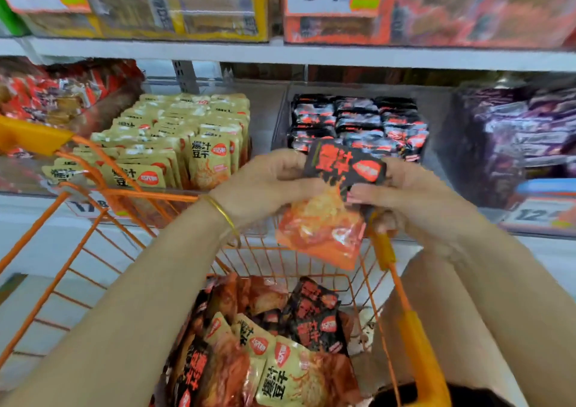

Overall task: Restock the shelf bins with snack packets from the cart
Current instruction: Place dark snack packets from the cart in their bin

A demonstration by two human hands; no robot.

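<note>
Both hands hold a black-and-orange snack packet above the cart, just in front of the shelf. My left hand grips its left edge and my right hand pinches its right side. Behind it stands a clear bin of black packets, filled in rows. To the left is a bin of yellow packets. The orange wire cart below holds a loose pile of black and yellow packets.
Red packets fill the far-left bin and purple ones the far-right bin. An upper shelf carries boxed goods and price cards. Cart handles rise at left and right. Price labels line the shelf front.
</note>
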